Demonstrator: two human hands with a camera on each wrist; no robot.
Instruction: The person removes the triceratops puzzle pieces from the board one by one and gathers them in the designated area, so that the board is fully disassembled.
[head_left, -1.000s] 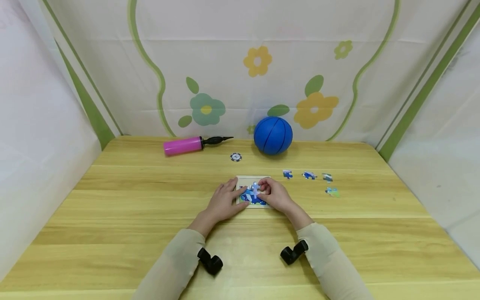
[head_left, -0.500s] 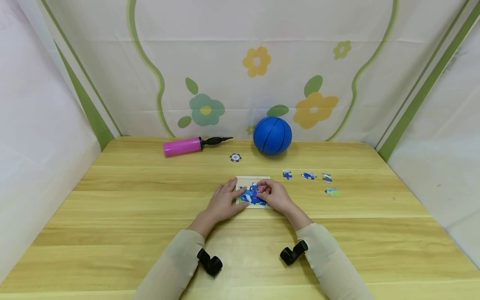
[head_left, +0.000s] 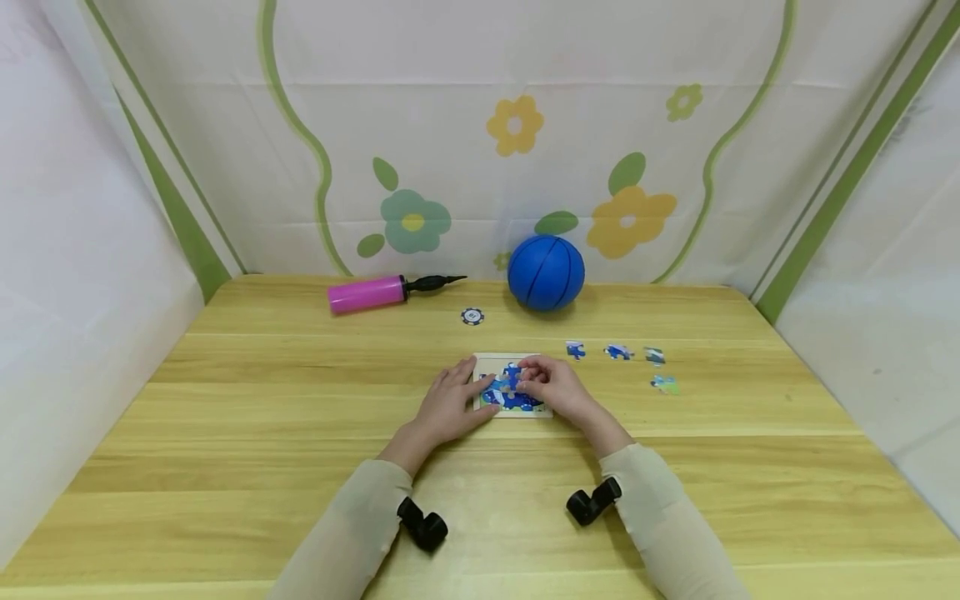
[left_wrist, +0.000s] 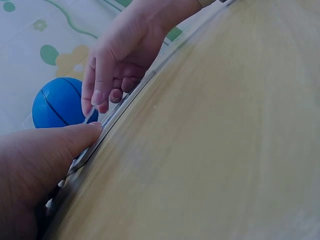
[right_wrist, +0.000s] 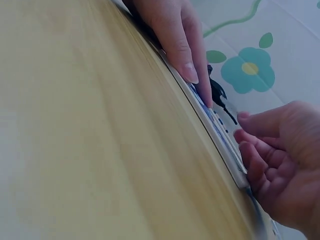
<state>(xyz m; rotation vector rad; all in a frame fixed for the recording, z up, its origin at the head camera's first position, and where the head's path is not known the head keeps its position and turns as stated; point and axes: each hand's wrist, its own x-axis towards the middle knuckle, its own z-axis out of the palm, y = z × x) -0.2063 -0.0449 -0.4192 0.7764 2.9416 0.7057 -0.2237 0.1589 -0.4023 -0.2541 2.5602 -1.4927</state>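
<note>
A shallow jigsaw tray [head_left: 489,364] with a pale wooden rim lies on the table between my hands, its near part filled with blue and green pieces. My left hand [head_left: 444,406] rests on the tray's left side with fingers extended, the thumb along the near edge. Above the tray, my right hand [head_left: 561,392] pinches a blue puzzle piece [head_left: 513,373] between thumb and fingertips. In the left wrist view that puzzle piece [left_wrist: 90,115] shows as a thin tilted edge below the right fingertips. The right wrist view hides the piece behind the fingers.
Loose puzzle pieces [head_left: 618,352] lie on the table to the right. Farther back are a blue ball [head_left: 546,272], a round chip [head_left: 472,316] and a pink hand pump [head_left: 367,294]. A flowered cloth stands behind the table.
The piece in my right hand has turned, its glare gone. The right hand has shifted slightly right, uncovering more of the tray's near right corner. My left hand stays in place.
</note>
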